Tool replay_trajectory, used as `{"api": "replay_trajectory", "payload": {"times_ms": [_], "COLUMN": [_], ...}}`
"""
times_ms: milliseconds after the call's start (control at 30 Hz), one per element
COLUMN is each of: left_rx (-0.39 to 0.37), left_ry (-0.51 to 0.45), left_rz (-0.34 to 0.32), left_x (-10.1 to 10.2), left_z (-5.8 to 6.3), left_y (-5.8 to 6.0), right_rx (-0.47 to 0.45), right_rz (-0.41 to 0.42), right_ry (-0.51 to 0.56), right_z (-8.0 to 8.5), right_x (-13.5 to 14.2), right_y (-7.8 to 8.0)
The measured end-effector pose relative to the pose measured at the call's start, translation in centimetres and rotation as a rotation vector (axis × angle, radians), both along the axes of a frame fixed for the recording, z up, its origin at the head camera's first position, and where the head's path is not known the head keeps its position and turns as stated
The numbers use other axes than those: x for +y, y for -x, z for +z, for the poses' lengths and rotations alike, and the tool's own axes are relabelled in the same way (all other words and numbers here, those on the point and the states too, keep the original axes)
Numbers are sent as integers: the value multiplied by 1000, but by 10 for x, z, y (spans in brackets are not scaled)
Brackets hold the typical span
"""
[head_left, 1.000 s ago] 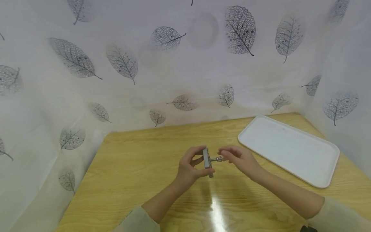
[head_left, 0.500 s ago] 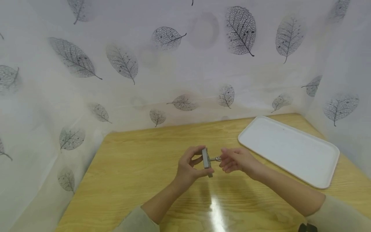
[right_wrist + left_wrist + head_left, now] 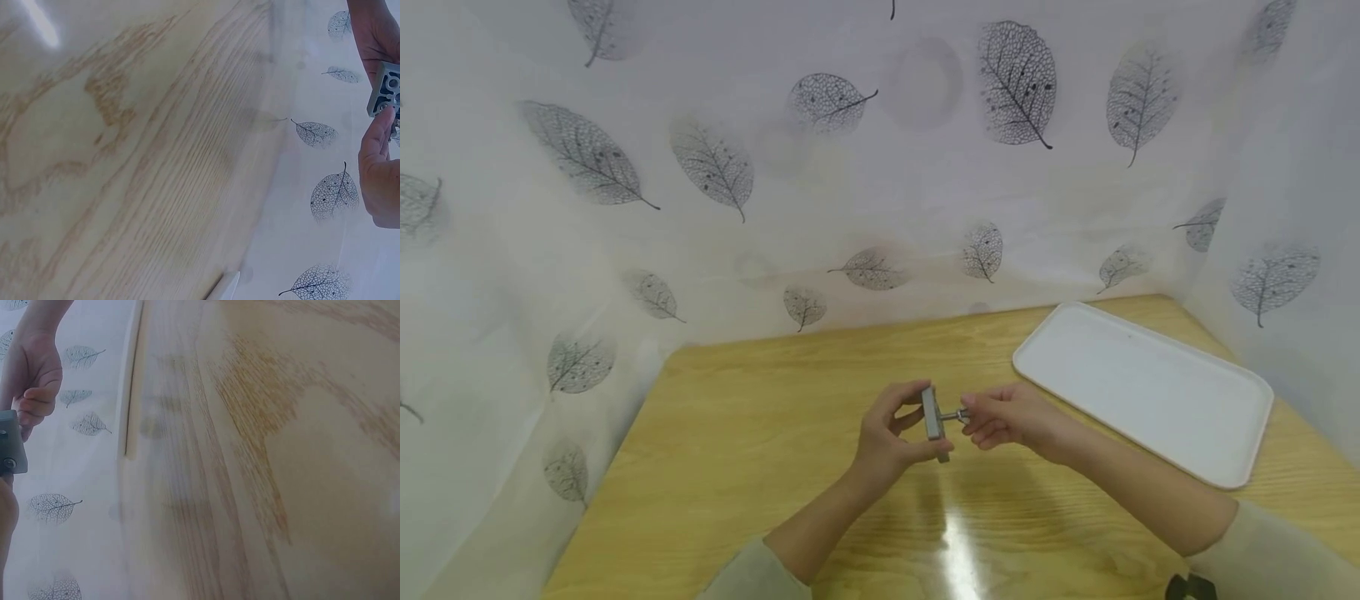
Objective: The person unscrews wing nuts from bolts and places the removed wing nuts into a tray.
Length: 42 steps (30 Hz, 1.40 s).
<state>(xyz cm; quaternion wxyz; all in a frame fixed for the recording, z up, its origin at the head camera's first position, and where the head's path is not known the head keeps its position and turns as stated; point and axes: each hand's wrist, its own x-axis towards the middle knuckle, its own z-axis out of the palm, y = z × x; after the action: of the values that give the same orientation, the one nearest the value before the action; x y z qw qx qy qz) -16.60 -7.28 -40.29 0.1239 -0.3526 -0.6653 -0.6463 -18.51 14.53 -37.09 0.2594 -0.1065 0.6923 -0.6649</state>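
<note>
Above the table [image 3: 737,433], the left hand [image 3: 887,437] has its fingers clamped on a grey block [image 3: 932,414]. At its 3 o'clock, the right hand [image 3: 1011,417] pinches the bolt [image 3: 953,415] sticking from it. A tray [image 3: 1138,387] lies at 2 o'clock.

Left hand: the left hand [image 3: 891,437] is raised in front of the body, thumb and fingers curled in a pinch.
Right hand: the right hand [image 3: 1011,417] faces it, fingertips [image 3: 972,410] bunched and nearly meeting the left's.
Forearms: both bare, angling inward from pale sleeves.
</note>
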Motion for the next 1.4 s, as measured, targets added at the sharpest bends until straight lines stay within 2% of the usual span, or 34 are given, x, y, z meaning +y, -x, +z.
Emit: {"api": "replay_trajectory", "payload": {"times_ms": [367, 600, 833, 900, 933, 1000, 1133, 1200, 1300, 1400], "left_rx": [-2, 4, -1, -4, -3, 9, 38, 47, 29, 12], "left_ry": [-6, -10, -17, -20, -21, -20, -22, -25, -30, -29], "left_rz": [-13, -19, -32, -35, -36, -41, -50, -53, -51, -50], "left_x": [0, 0, 0, 0, 0, 0, 0, 0, 0, 1], "left_z": [1, 2, 4, 4, 4, 4, 4, 2, 1, 0], "left_y": [-1, 0, 0, 0, 0, 0, 1, 1, 1, 0], "right_rx": [136, 318, 462, 537, 584, 758, 1277, 1489, 1675, 1783], "right_rz": [3, -32, -69, -68, -64, -50, -25, -36, -44, -52], "right_ry": [-40, -78, -113, -131, -139, -155, -159, -172, -187, -160], "right_z": [-4, -6, -4, -6, -7, -11, -19, -23, -26, -27], "right_x": [1, 0, 0, 1, 1, 2, 2, 2, 2, 0], "right_y": [0, -3, -9, -9, -9, -7, 3, 8, 11, 12]}}
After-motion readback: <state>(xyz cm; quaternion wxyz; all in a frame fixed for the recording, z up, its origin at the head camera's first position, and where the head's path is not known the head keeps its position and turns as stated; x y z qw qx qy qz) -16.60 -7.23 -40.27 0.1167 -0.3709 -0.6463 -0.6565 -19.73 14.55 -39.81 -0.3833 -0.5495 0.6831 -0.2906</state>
